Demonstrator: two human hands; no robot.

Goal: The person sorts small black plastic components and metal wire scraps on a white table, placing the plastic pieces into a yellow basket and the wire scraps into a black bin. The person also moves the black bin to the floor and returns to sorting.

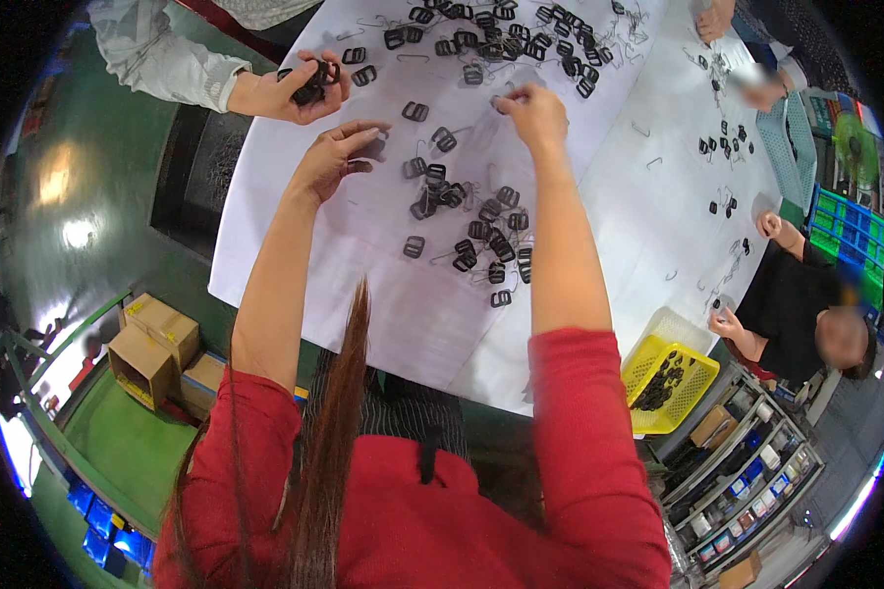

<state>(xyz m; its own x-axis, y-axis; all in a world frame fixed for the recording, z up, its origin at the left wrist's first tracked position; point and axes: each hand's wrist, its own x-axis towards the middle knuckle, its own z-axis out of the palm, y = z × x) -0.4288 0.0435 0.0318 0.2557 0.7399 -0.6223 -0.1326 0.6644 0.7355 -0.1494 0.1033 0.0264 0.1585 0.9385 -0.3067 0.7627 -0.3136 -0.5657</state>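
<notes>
My left hand (pixel 336 162) hovers over the left side of the white-covered table, its fingers stretched out and apart, with no held thing showing. Farther right, my right hand (pixel 538 116) is closed in a pinch above the cloth; what sits between the fingertips is too small to name. Between my arms lies a loose group of black slide buckles (pixel 447 191), some with thin wire hooks near them. A single black buckle (pixel 444 138) rests between my two hands. At the far side a larger pile of black buckles (pixel 491 41) mixes with bent wire hooks (pixel 631 22).
Beside my left hand, a co-worker's hand (pixel 290 98) holds several black buckles. More co-workers' hands (pixel 771 226) are along the right edge of the table. A yellow basket (pixel 702 383) with black parts stands at the near right corner. Cardboard boxes (pixel 147 358) sit at lower left.
</notes>
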